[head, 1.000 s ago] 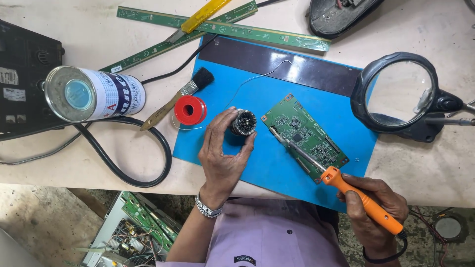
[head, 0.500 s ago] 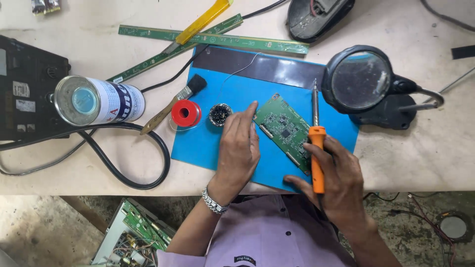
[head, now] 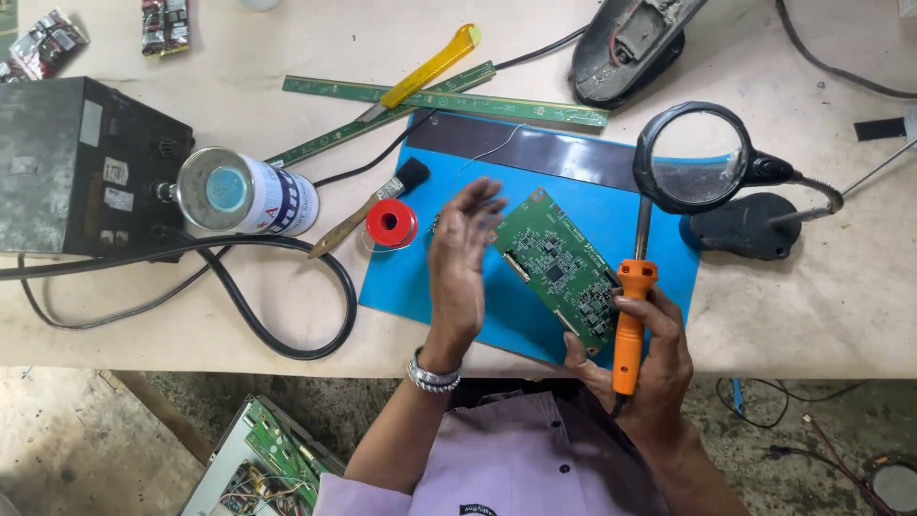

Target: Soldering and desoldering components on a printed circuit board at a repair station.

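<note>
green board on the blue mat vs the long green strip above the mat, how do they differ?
Shape: the green board is a wide rectangle; the long green strip is narrow and much longer.
Support: the board lies on the blue mat; the strip lies on the bare table.
Contact: the right hand, holding an orange soldering iron, touches the board's near edge; no hand touches the strip, which has a yellow tool across it.
Both lie flat.

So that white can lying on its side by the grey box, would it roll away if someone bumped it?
Probably. The white can lies on its round side on the flat table, so a sideways nudge would likely roll it. The black cable and brush beside it might stop it. Its smooth wall looks slippery; its weight cannot be judged.
</note>
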